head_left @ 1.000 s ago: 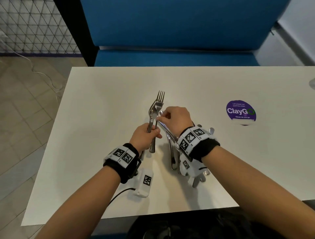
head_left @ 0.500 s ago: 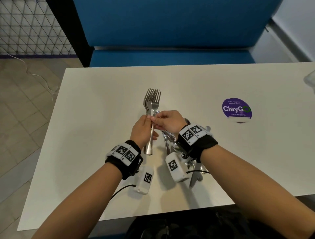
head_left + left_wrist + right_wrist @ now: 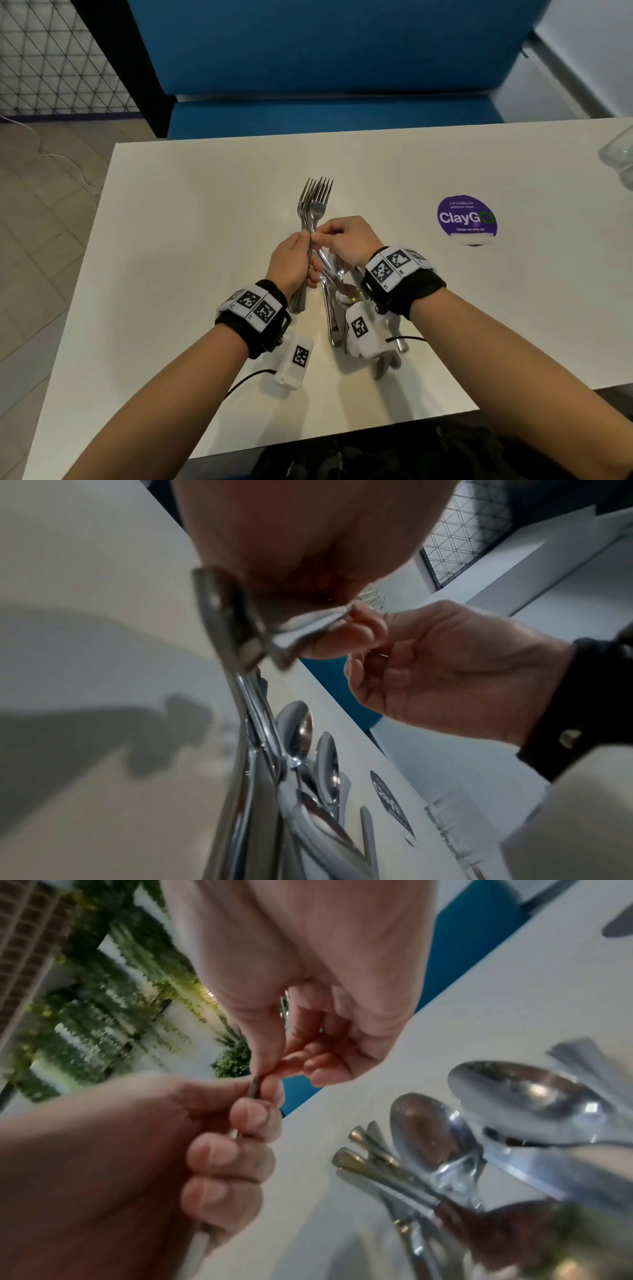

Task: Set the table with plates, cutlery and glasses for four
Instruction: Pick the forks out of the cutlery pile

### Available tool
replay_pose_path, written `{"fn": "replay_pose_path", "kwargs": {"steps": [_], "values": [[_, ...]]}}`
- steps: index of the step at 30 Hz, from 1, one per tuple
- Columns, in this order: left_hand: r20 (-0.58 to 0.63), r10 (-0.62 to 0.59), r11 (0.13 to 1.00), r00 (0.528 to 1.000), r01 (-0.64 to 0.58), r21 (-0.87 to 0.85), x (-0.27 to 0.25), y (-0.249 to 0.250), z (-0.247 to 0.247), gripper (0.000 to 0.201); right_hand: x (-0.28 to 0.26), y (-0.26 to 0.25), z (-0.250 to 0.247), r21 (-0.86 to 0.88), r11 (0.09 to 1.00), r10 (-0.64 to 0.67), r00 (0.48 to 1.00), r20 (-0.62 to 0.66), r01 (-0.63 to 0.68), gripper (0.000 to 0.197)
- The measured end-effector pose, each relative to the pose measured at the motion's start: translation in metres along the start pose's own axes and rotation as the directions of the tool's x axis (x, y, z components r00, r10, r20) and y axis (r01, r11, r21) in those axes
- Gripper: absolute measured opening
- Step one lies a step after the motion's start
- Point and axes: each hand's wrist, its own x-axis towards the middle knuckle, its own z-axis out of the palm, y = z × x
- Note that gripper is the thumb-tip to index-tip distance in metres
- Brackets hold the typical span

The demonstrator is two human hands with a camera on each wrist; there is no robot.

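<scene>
A bunch of steel forks [image 3: 315,205] stands above the white table [image 3: 171,240], tines pointing away from me. My left hand [image 3: 294,260] grips the fork handles in its curled fingers. My right hand [image 3: 346,240] pinches the fork necks just above the left hand, thumb against forefinger. In the right wrist view the right hand [image 3: 274,1066] pinches the metal above the left hand's fingers [image 3: 232,1150]. A heap of spoons and knives [image 3: 339,301] lies on the table under my right wrist. The spoons [image 3: 514,1096] lie bowl up.
A round purple ClayGo sticker [image 3: 466,219] is on the table to the right. A clear glass [image 3: 620,154] shows at the right edge. A blue bench [image 3: 325,113] runs along the table's far side. Tiled floor lies to the left.
The forks have been drawn into a tighter bunch in my left hand. My right hand has slid up from the cutlery heap to pinch the fork necks.
</scene>
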Motion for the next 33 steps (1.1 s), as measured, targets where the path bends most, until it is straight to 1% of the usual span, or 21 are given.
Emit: {"fn": "replay_pose_path", "kwargs": {"steps": [3,6,7,11,13,15,17,19,23,25,28,31,33], "values": [[0.042,-0.01,0.999,0.999,0.011,-0.03,0.002,0.004,0.011,0.035,0.002,0.002,-0.012,-0.019,1.0,-0.007,1.0,-0.002,0.006,0.008],[0.051,0.018,1.0,0.999,-0.017,-0.024,0.006,0.005,0.025,0.035,0.005,0.009,-0.028,-0.001,1.0,0.006,0.999,-0.035,-0.006,0.009],[0.047,0.029,1.0,0.998,-0.029,-0.012,0.008,0.005,0.03,0.034,0.005,0.01,-0.034,0.011,1.0,0.008,0.999,-0.052,-0.007,0.009],[0.08,0.068,0.994,0.994,-0.074,0.08,0.015,0.011,0.059,0.036,0.005,0.021,-0.057,0.07,0.997,0.017,0.996,-0.085,-0.011,0.026],[0.108,0.06,0.99,0.992,-0.073,0.121,0.019,0.018,0.076,0.034,0.005,0.028,-0.073,0.099,0.994,0.046,0.993,-0.109,-0.035,0.027],[0.143,0.051,0.987,0.988,-0.072,0.147,0.022,0.024,0.097,0.034,0.005,0.036,-0.095,0.148,0.987,0.085,0.991,-0.104,-0.07,0.026],[0.173,0.064,0.984,0.983,-0.091,0.156,0.026,0.029,0.122,0.034,0.006,0.048,-0.122,0.198,0.976,0.118,0.988,-0.103,-0.096,0.023],[0.205,0.085,0.984,0.975,-0.115,0.139,0.032,0.032,0.153,0.033,0.008,0.063,-0.154,0.209,0.973,0.13,0.984,-0.124,-0.102,0.021],[0.303,0.092,0.982,0.948,-0.137,0.13,0.037,0.036,0.224,0.032,0.006,0.093,-0.236,0.201,0.977,0.124,0.96,-0.251,-0.074,0.026],[0.32,0.097,0.978,0.942,-0.15,0.145,0.036,0.035,0.263,0.033,0.001,0.108,-0.276,0.21,0.975,0.127,0.948,-0.29,-0.067,0.028],[0.308,0.081,0.987,0.948,-0.119,0.106,0.035,0.035,0.319,0.034,-0.006,0.129,-0.317,0.201,0.978,0.113,0.958,-0.262,-0.06,0.028],[0.287,0.066,0.996,0.956,-0.08,0.037,0.037,0.038,0.361,0.034,-0.013,0.151,-0.338,0.132,0.988,0.108,0.973,-0.203,-0.082,0.027],[0.287,0.062,0.997,0.956,-0.075,0.034,0.04,0.04,0.382,0.033,-0.016,0.164,-0.349,0.109,0.99,0.113,0.971,-0.209,-0.092,0.03]]}}
